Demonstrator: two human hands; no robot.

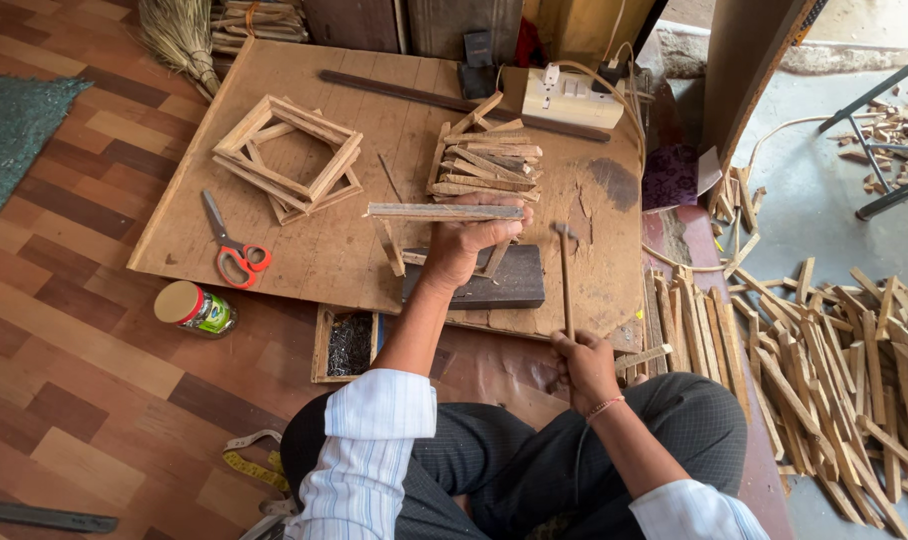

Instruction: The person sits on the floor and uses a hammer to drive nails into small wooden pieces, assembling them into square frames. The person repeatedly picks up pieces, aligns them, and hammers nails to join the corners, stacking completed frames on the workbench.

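Lower left, a green-labelled jar [195, 308] with tan lid lies. Left hand [466, 243] grips a pale wooden frame [444, 212]; right hand [582, 366] clasps a hammer [565, 280].

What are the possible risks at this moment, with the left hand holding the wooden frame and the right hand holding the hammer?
1. The left hand grips the wooden frame close to the hammer head, so a missed blow may hit the fingers.
2. The frame stands on a dark block, steadied by one hand only; it might slip.
3. The open box of nails lies by the knee and may get knocked over.
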